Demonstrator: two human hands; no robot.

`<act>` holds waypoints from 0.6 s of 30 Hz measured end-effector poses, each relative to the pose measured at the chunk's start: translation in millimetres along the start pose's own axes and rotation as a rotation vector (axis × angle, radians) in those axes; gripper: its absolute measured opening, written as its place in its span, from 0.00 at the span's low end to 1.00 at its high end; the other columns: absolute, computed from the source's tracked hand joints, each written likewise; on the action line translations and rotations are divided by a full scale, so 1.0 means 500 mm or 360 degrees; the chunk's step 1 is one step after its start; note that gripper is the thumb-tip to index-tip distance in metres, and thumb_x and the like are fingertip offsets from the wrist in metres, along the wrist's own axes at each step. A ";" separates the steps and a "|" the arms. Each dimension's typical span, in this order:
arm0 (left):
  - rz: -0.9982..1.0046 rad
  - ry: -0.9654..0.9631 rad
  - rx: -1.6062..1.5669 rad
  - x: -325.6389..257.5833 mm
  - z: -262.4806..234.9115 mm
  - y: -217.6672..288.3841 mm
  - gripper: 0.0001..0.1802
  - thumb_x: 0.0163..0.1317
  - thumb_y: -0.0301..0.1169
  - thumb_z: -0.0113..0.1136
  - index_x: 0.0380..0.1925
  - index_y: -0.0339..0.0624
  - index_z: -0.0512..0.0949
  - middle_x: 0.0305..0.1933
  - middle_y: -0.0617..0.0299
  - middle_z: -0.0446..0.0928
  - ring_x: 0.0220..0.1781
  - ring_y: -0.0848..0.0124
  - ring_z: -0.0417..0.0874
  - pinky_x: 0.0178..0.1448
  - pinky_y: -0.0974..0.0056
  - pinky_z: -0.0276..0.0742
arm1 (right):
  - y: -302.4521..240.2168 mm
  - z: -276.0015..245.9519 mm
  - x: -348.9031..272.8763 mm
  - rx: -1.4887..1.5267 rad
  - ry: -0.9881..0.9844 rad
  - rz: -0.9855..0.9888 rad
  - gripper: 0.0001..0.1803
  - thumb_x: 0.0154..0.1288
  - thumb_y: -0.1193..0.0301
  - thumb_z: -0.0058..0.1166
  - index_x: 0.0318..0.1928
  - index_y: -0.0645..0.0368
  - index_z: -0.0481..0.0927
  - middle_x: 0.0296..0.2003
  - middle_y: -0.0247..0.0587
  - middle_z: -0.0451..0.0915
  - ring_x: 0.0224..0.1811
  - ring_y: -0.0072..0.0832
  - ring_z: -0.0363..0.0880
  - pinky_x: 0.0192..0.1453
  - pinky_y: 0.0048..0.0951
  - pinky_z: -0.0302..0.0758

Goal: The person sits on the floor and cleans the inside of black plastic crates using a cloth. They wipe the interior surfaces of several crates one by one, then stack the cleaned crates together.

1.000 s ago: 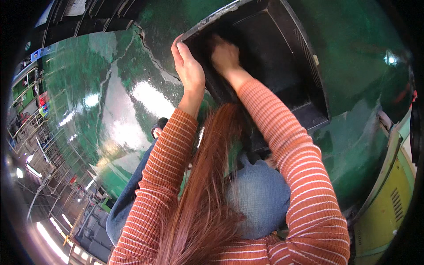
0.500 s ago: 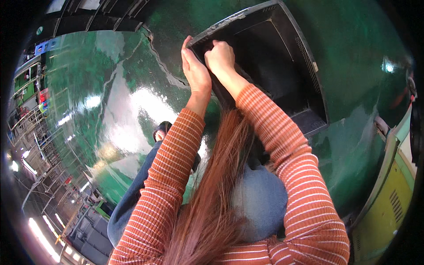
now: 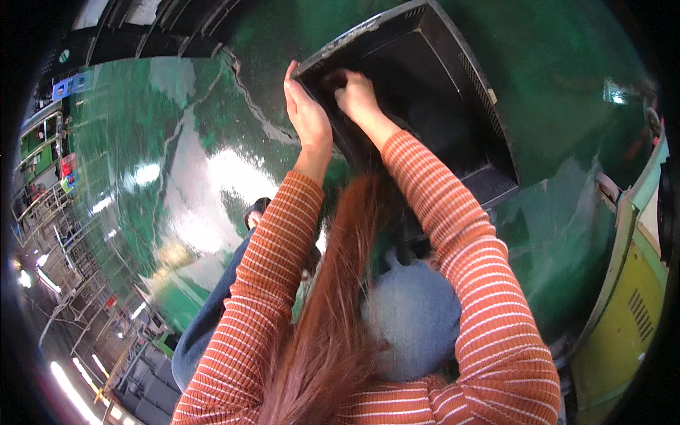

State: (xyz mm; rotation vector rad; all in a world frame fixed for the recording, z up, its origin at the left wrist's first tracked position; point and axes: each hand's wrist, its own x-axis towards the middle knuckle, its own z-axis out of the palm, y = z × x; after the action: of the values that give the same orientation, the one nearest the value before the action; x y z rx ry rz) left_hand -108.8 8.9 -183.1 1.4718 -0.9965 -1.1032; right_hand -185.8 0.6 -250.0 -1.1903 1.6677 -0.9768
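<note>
A black plastic box (image 3: 432, 106) with an open top and small vent slots along its far-right rim is tilted in front of me. My left hand (image 3: 309, 117) lies along the outer face of its left wall, fingers stretched out toward the top left corner. Inside that same corner is my right hand (image 3: 356, 98), its fingers curled against the wall. Whatever the right fingers pinch, if anything, is hidden in the dark there. Loose long hair (image 3: 333, 269) hangs between my forearms and covers part of the near side of the box.
Under the box spreads a glossy green floor (image 3: 283, 134) with cracks and worn pale patches. To the right stands a yellow-green metal cabinet (image 3: 623, 319) with vent slits. Racks (image 3: 71, 241) line the far left, and a dark slatted structure (image 3: 163, 28) is at the upper left.
The box sits slightly further left in the view. My right hand has turned a little, with its fingers deeper in the shadowed corner; the left hand stays along the wall.
</note>
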 end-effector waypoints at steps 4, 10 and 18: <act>0.0067 0.0086 -0.0008 0.002 -0.011 -0.003 0.24 0.71 0.45 0.31 0.53 0.40 0.68 0.52 0.58 0.70 0.55 0.69 0.67 0.62 0.66 0.58 | -0.033 -0.114 -0.132 0.0412 -0.0533 -0.0020 0.09 0.53 0.75 0.54 0.37 0.61 0.79 0.34 0.38 0.80 0.39 0.25 0.78 0.47 0.26 0.72; 0.0018 0.0236 0.0095 0.000 0.005 0.006 0.23 0.71 0.45 0.34 0.51 0.40 0.68 0.49 0.60 0.71 0.53 0.69 0.68 0.61 0.66 0.59 | -0.017 -0.179 -0.234 0.0886 -0.0737 0.0162 0.05 0.57 0.76 0.54 0.36 0.62 0.78 0.36 0.32 0.77 0.39 0.19 0.74 0.49 0.24 0.70; -0.0033 0.0217 0.0050 0.010 0.001 -0.021 0.22 0.70 0.44 0.35 0.52 0.40 0.67 0.49 0.56 0.72 0.52 0.67 0.71 0.58 0.64 0.64 | -0.065 -0.077 -0.092 0.1225 -0.0366 0.0015 0.09 0.61 0.74 0.54 0.41 0.64 0.77 0.37 0.33 0.78 0.40 0.18 0.73 0.48 0.23 0.70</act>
State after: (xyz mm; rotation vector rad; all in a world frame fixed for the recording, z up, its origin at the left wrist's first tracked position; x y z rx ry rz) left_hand -107.5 5.5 -194.1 1.5637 -0.9085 -0.9916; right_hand -203.0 41.4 -198.0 -0.7287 0.9607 -1.2605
